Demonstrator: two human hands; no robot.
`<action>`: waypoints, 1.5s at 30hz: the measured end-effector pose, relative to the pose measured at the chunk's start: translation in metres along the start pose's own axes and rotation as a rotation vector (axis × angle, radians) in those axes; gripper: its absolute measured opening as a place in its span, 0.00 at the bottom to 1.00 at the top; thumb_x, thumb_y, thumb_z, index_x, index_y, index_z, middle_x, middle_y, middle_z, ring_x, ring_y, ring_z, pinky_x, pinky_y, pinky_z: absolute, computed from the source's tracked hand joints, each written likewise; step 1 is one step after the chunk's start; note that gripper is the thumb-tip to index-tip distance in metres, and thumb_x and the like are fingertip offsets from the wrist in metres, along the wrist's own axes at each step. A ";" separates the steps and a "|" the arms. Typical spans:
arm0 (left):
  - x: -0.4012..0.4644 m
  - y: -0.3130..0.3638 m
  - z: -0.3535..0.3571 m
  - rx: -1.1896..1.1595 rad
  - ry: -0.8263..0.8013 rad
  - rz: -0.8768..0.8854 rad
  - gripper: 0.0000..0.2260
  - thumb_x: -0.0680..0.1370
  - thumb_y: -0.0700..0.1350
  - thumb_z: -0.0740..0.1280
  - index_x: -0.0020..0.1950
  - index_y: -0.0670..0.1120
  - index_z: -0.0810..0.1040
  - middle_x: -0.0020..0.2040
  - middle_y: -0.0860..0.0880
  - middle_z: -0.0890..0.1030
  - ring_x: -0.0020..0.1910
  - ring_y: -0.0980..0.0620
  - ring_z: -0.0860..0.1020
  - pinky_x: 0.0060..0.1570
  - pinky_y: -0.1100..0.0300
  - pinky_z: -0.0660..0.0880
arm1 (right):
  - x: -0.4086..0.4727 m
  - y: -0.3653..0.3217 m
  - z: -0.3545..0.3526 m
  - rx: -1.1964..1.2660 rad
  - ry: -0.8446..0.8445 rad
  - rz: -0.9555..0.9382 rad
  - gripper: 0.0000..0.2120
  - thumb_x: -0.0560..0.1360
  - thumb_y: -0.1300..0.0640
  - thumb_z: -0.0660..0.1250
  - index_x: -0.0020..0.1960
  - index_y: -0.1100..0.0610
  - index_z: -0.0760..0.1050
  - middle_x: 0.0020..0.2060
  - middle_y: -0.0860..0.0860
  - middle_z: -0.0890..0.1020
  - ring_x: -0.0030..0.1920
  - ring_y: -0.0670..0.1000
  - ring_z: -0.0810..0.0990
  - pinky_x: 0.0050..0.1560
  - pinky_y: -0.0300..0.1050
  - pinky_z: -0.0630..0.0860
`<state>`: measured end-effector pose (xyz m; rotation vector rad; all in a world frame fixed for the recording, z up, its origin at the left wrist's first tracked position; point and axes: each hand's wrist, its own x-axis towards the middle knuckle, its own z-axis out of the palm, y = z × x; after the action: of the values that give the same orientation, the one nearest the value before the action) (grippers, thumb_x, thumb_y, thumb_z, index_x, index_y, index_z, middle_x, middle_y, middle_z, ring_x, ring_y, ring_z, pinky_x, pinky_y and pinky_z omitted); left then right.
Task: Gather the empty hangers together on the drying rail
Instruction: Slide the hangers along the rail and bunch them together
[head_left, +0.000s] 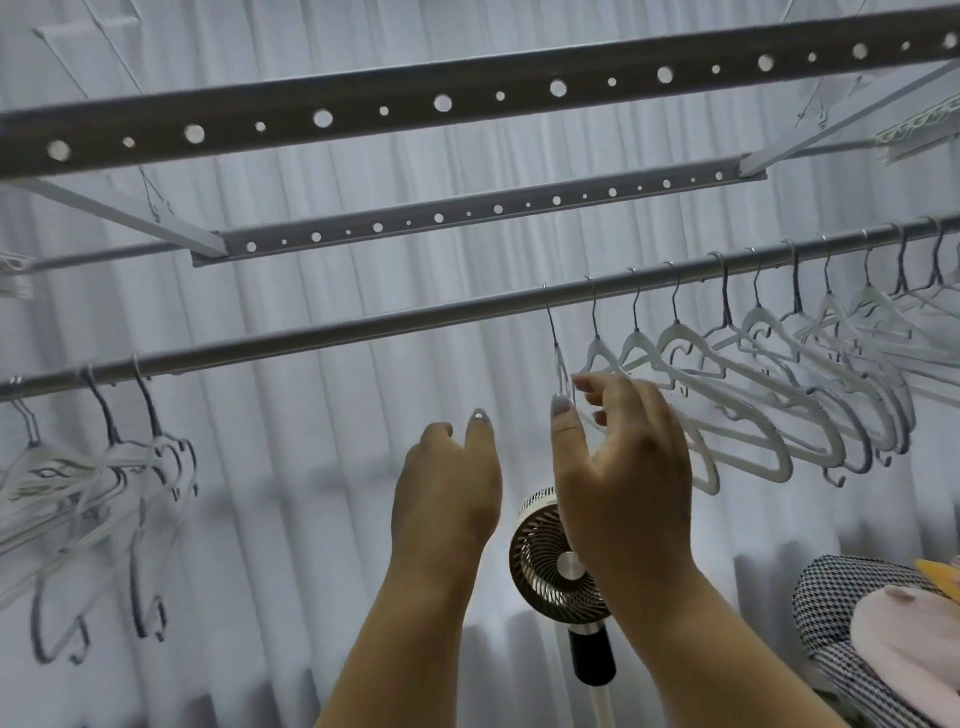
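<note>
A grey drying rail (363, 327) slants across the view overhead. Several white empty hangers (769, 395) hang spread along its right half, and three more hangers (119, 467) bunch together at the far left. My right hand (623, 467) reaches up to the leftmost hanger of the right group (558, 358). Its thumb and fingers are spread either side of the hanger's neck, with the fingertips at its shoulder. My left hand (447, 483) is raised beside it, fingers loosely curled, holding nothing and below the bare middle stretch of the rail.
Two perforated grey bars (467, 98) of a ceiling rack run above the rail. A standing fan (550, 561) is behind my right wrist. Houndstooth and pink fabric (872, 639) lies at the lower right. White curtains (291, 519) fill the background.
</note>
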<state>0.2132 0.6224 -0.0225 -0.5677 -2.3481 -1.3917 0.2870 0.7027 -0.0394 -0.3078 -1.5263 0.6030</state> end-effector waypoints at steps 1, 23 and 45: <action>0.000 -0.003 -0.007 0.003 0.013 -0.008 0.26 0.79 0.61 0.51 0.69 0.47 0.69 0.66 0.47 0.76 0.62 0.45 0.75 0.62 0.48 0.73 | -0.003 -0.006 0.003 0.034 -0.020 0.001 0.16 0.74 0.46 0.58 0.56 0.53 0.75 0.50 0.48 0.79 0.52 0.49 0.76 0.56 0.43 0.70; -0.008 -0.088 -0.171 0.076 0.423 -0.012 0.13 0.80 0.50 0.57 0.58 0.47 0.77 0.56 0.48 0.79 0.50 0.50 0.75 0.47 0.58 0.70 | -0.098 -0.124 0.106 0.318 -0.486 0.057 0.13 0.77 0.44 0.57 0.55 0.49 0.73 0.46 0.42 0.76 0.45 0.43 0.75 0.40 0.33 0.68; 0.027 -0.169 -0.224 -0.264 0.241 -0.469 0.15 0.80 0.41 0.55 0.65 0.39 0.71 0.47 0.42 0.81 0.39 0.51 0.76 0.32 0.59 0.64 | -0.153 -0.169 0.201 0.457 -0.952 0.485 0.16 0.80 0.50 0.54 0.66 0.53 0.63 0.44 0.52 0.83 0.47 0.51 0.80 0.48 0.48 0.77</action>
<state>0.1255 0.3547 -0.0334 0.1022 -2.1962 -1.8702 0.1287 0.4447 -0.0656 -0.0116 -2.1497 1.6144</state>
